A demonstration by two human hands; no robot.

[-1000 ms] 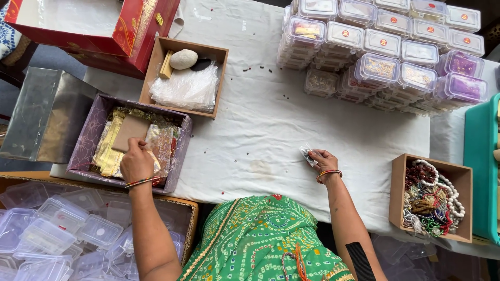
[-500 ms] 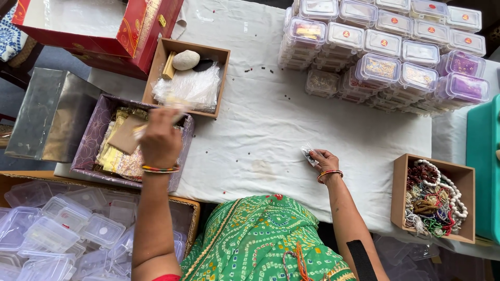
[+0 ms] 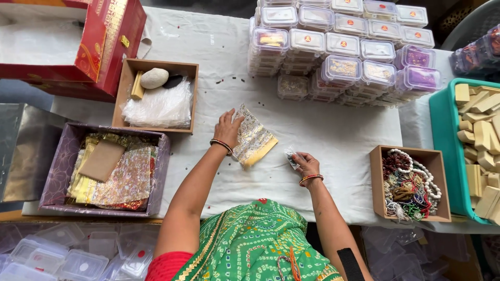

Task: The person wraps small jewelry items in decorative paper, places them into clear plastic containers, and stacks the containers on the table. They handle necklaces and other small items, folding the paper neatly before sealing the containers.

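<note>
My left hand rests on a shiny patterned pouch with a gold edge, pressing it flat on the white tablecloth in the middle of the table. My right hand lies to the right of the pouch and pinches a small clear packet. A purple box at the left holds more patterned pouches and a brown card.
Stacks of clear lidded containers fill the far side. A wooden box with clear plastic bags and a stone sits far left, beside a red box. A wooden box of beads and a teal tray of wooden blocks stand right.
My left hand has left the purple box and carried a patterned pouch to the right, laying it on the cloth. My right hand has stayed put with its small packet.
</note>
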